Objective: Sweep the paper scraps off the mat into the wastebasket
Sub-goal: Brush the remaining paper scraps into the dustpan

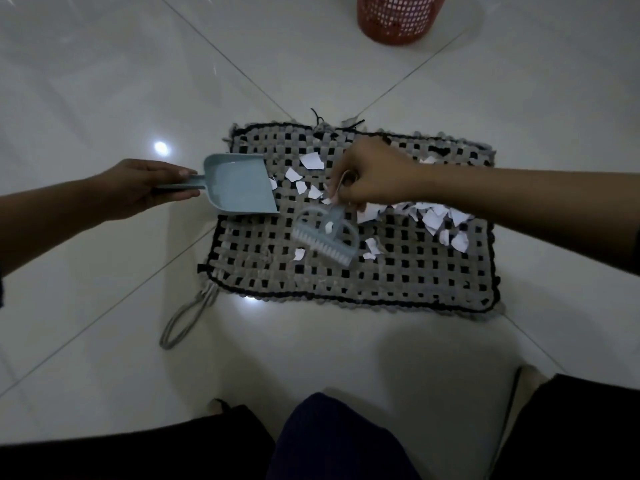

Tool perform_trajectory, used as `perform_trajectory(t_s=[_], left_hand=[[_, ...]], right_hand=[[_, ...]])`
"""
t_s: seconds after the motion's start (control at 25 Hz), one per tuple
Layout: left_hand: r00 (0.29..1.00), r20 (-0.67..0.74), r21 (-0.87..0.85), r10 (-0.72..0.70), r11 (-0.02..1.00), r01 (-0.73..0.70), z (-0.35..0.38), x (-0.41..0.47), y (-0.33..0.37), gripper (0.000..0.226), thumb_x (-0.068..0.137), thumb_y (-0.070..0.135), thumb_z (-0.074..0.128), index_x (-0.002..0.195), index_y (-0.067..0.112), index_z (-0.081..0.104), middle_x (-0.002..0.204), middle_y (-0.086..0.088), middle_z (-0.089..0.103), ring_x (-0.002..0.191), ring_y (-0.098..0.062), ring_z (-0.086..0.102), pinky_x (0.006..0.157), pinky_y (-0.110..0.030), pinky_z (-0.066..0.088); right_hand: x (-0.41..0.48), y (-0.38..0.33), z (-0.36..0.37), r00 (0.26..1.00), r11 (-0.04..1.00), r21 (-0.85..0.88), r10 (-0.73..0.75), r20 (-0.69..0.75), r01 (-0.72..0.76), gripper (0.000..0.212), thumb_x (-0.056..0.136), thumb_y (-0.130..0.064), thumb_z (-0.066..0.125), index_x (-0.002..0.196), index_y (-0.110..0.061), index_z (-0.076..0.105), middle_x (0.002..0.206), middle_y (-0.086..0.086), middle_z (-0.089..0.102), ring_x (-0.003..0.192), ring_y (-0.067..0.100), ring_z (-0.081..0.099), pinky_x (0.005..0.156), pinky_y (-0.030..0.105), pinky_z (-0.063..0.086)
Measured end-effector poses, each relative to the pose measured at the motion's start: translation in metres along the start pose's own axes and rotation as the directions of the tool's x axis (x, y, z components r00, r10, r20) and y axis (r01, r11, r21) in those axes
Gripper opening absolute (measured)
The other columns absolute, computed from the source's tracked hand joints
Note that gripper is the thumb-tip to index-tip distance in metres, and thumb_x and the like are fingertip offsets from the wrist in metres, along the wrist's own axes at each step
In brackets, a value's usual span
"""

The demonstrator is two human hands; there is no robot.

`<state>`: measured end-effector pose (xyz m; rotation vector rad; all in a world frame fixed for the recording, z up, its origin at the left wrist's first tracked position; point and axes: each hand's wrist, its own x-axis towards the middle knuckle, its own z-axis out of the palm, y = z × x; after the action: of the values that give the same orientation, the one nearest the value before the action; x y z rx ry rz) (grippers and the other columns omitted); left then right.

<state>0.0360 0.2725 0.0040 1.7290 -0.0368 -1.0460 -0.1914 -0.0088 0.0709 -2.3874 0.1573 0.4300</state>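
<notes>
A grey and black woven mat (398, 278) lies on the tiled floor. Several white paper scraps (434, 220) are scattered over its far half, most under my right forearm. My left hand (145, 187) grips the handle of a pale blue dustpan (239, 185), whose open edge rests on the mat's left side next to a few scraps. My right hand (374, 174) holds a small pale blue brush (325, 239) by its handle, bristles down on the mat near the middle. The red mesh wastebasket (398, 17) stands beyond the mat, cut off by the frame's top.
Glossy white floor tiles (104, 81) surround the mat. A grey cord loop (185, 318) trails from the mat's near left corner. My knees and dark clothing (332, 441) fill the bottom of the view.
</notes>
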Motion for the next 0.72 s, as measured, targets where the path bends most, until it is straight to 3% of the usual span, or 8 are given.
perform_trajectory(t_s=[0.08, 0.16, 0.24, 0.4, 0.52, 0.72], left_hand=[[1.0, 0.029, 0.008, -0.009, 1.0, 0.009, 0.003, -0.003, 0.002, 0.018, 0.077, 0.009, 0.059, 0.074, 0.005, 0.076, 0.089, -0.008, 0.075, 0.087, -0.021, 0.072, 0.074, -0.022, 0.057], [1.0, 0.022, 0.017, -0.02, 1.0, 0.02, 0.004, -0.007, 0.004, 0.022, 0.083, 0.006, 0.055, 0.074, 0.005, 0.076, 0.087, -0.008, 0.075, 0.085, -0.02, 0.072, 0.072, -0.021, 0.057], [1.0, 0.005, 0.018, -0.023, 1.0, 0.023, 0.0, -0.013, 0.001, 0.03, 0.088, 0.003, 0.051, 0.072, 0.006, 0.076, 0.084, -0.007, 0.076, 0.081, -0.019, 0.072, 0.068, -0.019, 0.056], [1.0, -0.01, 0.0, -0.021, 1.0, 0.021, -0.01, -0.021, -0.005, 0.033, 0.089, 0.003, 0.05, 0.07, 0.006, 0.076, 0.082, -0.007, 0.076, 0.079, -0.018, 0.072, 0.064, -0.018, 0.056], [1.0, -0.02, -0.008, -0.011, 1.0, 0.011, -0.016, -0.018, -0.005, 0.029, 0.089, 0.003, 0.051, 0.074, 0.005, 0.076, 0.086, -0.009, 0.075, 0.083, -0.02, 0.072, 0.066, -0.019, 0.056], [0.998, -0.062, -0.034, 0.009, 0.999, -0.012, -0.029, -0.021, -0.001, 0.031, 0.089, 0.002, 0.05, 0.072, 0.005, 0.076, 0.083, -0.009, 0.075, 0.08, -0.019, 0.072, 0.066, -0.02, 0.057]], right_hand=[[0.0, -0.009, 0.028, 0.993, 0.998, -0.044, -0.048, 0.11, 0.053, 0.01, 0.081, -0.004, 0.066, 0.085, -0.003, 0.074, 0.063, 0.001, 0.069, 0.046, 0.001, 0.062, 0.045, 0.004, 0.045], [0.008, -0.006, 0.044, 0.993, 0.993, -0.099, -0.058, 0.101, 0.068, 0.013, 0.079, 0.0, 0.063, 0.084, -0.001, 0.075, 0.052, -0.008, 0.057, 0.039, -0.003, 0.053, 0.04, 0.001, 0.036], [0.016, 0.004, 0.035, 1.0, 0.995, -0.103, 0.009, -0.001, -0.009, 0.013, 0.078, 0.0, 0.064, 0.086, 0.002, 0.074, 0.055, -0.006, 0.056, 0.041, 0.0, 0.05, 0.038, 0.001, 0.035], [0.028, 0.026, -0.001, 0.958, 0.977, -0.028, 0.2, -0.207, -0.21, 0.012, 0.078, 0.0, 0.067, 0.087, 0.003, 0.074, 0.075, 0.012, 0.071, 0.047, 0.004, 0.056, 0.043, 0.009, 0.048], [0.034, 0.023, -0.017, 0.932, 0.973, -0.031, 0.21, -0.294, -0.229, 0.013, 0.076, 0.001, 0.067, 0.086, 0.003, 0.074, 0.078, 0.016, 0.072, 0.05, 0.012, 0.06, 0.049, 0.018, 0.052], [0.058, -0.014, 0.015, 0.881, 0.943, 0.318, 0.231, -0.413, -0.099, 0.012, 0.082, 0.004, 0.06, 0.083, 0.005, 0.072, 0.073, 0.021, 0.07, 0.052, 0.02, 0.067, 0.057, 0.032, 0.062]])
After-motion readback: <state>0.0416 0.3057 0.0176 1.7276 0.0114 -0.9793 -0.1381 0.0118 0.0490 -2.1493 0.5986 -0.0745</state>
